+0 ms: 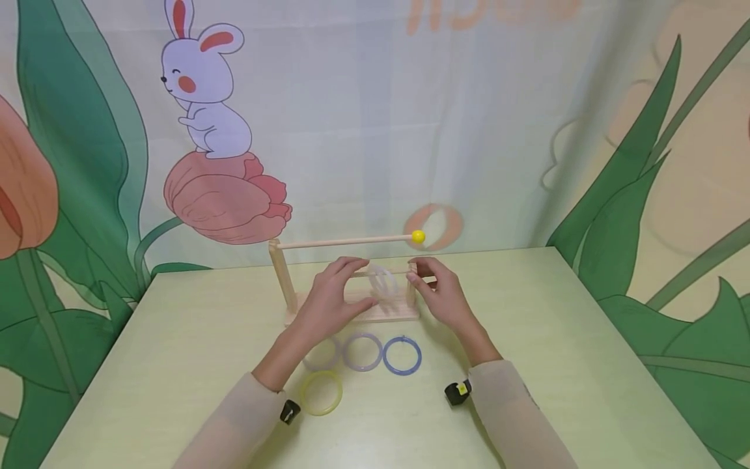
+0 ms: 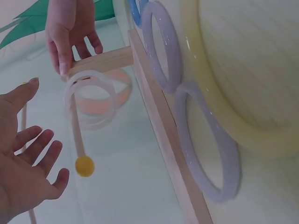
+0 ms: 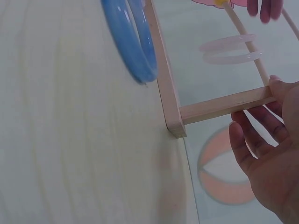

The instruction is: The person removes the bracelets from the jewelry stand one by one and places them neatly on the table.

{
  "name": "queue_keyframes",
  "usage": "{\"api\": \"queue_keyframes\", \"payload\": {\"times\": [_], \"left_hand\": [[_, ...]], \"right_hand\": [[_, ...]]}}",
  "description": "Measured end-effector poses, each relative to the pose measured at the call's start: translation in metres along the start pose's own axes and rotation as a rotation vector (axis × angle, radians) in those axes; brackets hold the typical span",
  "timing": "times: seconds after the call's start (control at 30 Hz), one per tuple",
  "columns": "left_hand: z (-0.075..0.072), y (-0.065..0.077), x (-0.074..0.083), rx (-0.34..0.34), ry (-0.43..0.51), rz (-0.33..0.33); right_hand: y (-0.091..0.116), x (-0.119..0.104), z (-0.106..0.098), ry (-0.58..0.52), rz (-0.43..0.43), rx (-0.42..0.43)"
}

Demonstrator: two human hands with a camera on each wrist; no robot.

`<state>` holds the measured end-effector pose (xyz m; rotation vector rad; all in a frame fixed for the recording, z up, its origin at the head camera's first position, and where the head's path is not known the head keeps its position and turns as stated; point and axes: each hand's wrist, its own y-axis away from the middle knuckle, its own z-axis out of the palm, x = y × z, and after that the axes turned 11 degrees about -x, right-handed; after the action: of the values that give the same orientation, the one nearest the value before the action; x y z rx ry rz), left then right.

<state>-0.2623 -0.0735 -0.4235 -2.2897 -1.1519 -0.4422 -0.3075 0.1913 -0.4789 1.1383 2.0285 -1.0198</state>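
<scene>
A wooden stand (image 1: 357,314) has two upright posts, each bearing a horizontal rod tipped with a yellow ball. Two translucent whitish rings (image 3: 229,59) hang on the lower rod (image 3: 240,23), near the short post (image 3: 224,105). My right hand (image 1: 442,293) grips the top of that post, thumb on one side and fingers on the other. My left hand (image 1: 328,299) is held by the lower rod's ball end (image 2: 85,166), thumb and fingers spread apart with nothing between them. The hand hides part of the stand in the head view.
In front of the stand lie a blue ring (image 1: 402,374), a lavender ring (image 1: 362,369), a second lavender ring (image 2: 229,163) and a yellow ring (image 1: 321,413). The upper rod (image 1: 346,241) reaches rightward from the tall post (image 1: 282,277). A printed curtain (image 1: 351,130) hangs behind the table.
</scene>
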Motion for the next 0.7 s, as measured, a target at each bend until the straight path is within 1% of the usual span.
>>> {"api": "queue_keyframes", "payload": {"times": [0.07, 0.13, 0.27, 0.33, 0.57, 0.7], "left_hand": [[0.004, -0.009, -0.001, 0.009, -0.001, -0.012], [0.008, -0.016, -0.004, 0.003, -0.001, -0.031], [0.016, -0.027, -0.010, -0.031, 0.013, -0.076], [0.020, -0.029, -0.012, -0.053, -0.002, -0.098], [0.031, -0.032, -0.013, -0.097, -0.146, -0.128], [0.034, -0.034, -0.012, -0.099, -0.211, -0.142]], "right_hand": [[0.000, 0.000, -0.001, -0.005, 0.004, -0.003], [-0.001, 0.000, -0.001, -0.011, 0.009, -0.005], [0.000, 0.002, 0.000, -0.018, 0.026, -0.011], [0.000, 0.002, 0.000, -0.024, 0.029, -0.012], [0.000, 0.003, 0.000, -0.025, 0.018, -0.008], [-0.001, 0.003, -0.002, -0.026, 0.016, -0.012]]}}
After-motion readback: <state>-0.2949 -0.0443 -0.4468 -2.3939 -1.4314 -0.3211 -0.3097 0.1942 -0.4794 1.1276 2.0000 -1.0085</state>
